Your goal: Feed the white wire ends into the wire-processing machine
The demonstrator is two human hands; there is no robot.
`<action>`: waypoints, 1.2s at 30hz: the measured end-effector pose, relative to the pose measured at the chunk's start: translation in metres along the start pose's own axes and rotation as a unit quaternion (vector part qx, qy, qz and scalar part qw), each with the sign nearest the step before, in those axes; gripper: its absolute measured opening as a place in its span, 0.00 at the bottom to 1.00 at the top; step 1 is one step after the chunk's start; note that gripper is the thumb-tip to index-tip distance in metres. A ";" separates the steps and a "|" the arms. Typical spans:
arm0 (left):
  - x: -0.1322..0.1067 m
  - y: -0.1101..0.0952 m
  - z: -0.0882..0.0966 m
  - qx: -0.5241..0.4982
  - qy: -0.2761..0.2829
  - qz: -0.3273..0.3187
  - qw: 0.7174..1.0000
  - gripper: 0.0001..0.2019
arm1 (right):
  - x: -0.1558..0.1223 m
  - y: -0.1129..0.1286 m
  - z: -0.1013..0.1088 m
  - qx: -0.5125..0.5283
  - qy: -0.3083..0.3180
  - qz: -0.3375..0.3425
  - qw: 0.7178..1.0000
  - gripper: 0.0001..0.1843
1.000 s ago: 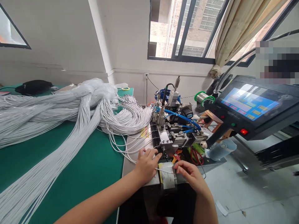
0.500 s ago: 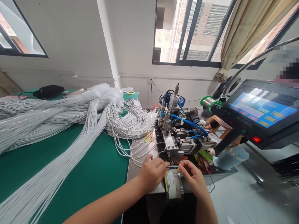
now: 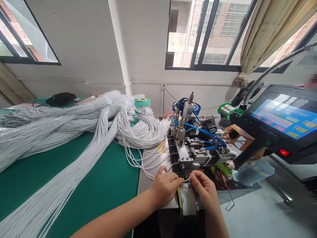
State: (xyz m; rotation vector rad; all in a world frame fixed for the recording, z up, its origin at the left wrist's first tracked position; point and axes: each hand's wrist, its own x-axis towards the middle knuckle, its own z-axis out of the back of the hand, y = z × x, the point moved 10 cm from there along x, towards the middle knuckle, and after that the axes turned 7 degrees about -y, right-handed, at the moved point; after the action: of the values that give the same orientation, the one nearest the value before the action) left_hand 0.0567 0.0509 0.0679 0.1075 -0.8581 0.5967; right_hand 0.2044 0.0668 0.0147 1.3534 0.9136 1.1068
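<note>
My left hand (image 3: pixel 164 186) and my right hand (image 3: pixel 205 188) are close together at the front of a small machine (image 3: pixel 192 150) with blue air hoses. Both pinch the same thin white wire (image 3: pixel 186 180), which runs between their fingertips just in front of the machine's black front block. Several more white wires (image 3: pixel 146 162) loop from the machine's left side across the metal plate (image 3: pixel 146 178). A huge bundle of white wires (image 3: pixel 74 129) lies across the green mat (image 3: pixel 104 185) to the left.
A touchscreen panel (image 3: pixel 284 119) on a black arm stands at the right. Red-handled scissors (image 3: pixel 220 175) and a clear plastic cup (image 3: pixel 255 170) lie beside the machine. A green-rimmed spool (image 3: pixel 229 110) sits behind. A black pouch (image 3: pixel 60 98) and a tape roll (image 3: pixel 142 99) rest at the mat's far edge.
Both hands moved forward toward the machine and closer together, bringing the wire up to its front. The view tilted and shifted slightly, so the scene sits lower and more to the right.
</note>
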 end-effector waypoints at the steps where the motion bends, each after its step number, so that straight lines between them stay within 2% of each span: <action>1: 0.000 0.001 -0.001 -0.006 0.001 0.005 1.000 0.12 | 0.000 0.000 0.000 -0.002 0.000 0.001 1.000 0.19; 12: -0.001 0.011 -0.007 -0.009 0.020 0.047 0.999 0.11 | -0.002 -0.002 0.003 -0.002 -0.001 0.002 1.000 0.17; 17: -0.002 0.012 -0.010 0.001 0.044 0.051 0.998 0.13 | 0.003 -0.005 0.004 -0.013 0.032 -0.002 0.999 0.16; 20: -0.002 0.012 -0.014 0.025 0.068 0.050 0.996 0.14 | 0.008 -0.005 0.005 -0.065 0.047 0.015 0.997 0.15; 24: -0.002 0.011 -0.019 0.040 0.103 0.041 0.993 0.17 | 0.012 -0.003 0.007 -0.188 0.045 0.051 0.980 0.13; 27: -0.001 0.011 -0.021 0.048 0.119 0.046 0.991 0.19 | 0.013 -0.002 0.005 -0.227 0.048 0.059 0.971 0.13; 31: -0.004 0.016 -0.025 0.057 0.134 0.072 0.987 0.19 | 0.018 -0.005 0.003 -0.216 0.040 0.072 0.973 0.15; 36: -0.008 0.020 -0.031 0.062 0.169 0.088 0.980 0.22 | 0.026 -0.024 -0.005 -0.132 0.070 0.056 0.987 0.16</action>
State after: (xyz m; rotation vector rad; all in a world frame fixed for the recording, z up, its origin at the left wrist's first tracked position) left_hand 0.0632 0.0741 0.0384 0.0410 -0.5037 0.8077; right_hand 0.2085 0.0949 -0.0070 1.1316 0.7661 1.3722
